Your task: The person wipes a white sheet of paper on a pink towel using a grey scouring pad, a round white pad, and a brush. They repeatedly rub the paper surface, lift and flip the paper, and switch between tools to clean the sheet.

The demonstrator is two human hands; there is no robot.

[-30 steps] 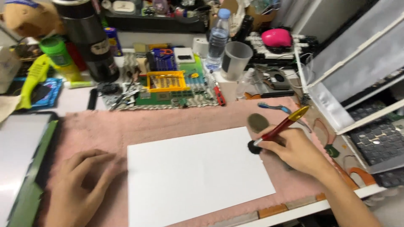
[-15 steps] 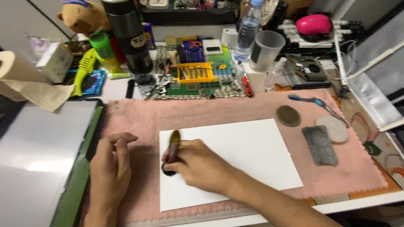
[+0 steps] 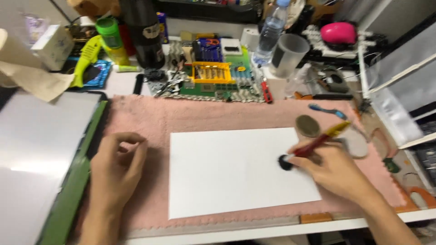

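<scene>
Your white sheet of paper [image 3: 236, 170] lies flat on the pink towel [image 3: 145, 118] covering the desk [image 3: 122, 84] and looks bare but for the black tip [image 3: 285, 162] of the red and yellow brush [image 3: 318, 141] touching its right part, so nearly all the sheet seems left to work. Your right hand [image 3: 336, 170] reaches in from the right, fingers pinching the brush, which slants up and away to the right. Your left hand [image 3: 116, 165] rests on the towel just left of the sheet, fingers loosely curled and holding nothing.

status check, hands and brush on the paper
Right hand grips red brush, black tip on white paper. Left hand curled on pink towel. Nothing blocking.
</scene>
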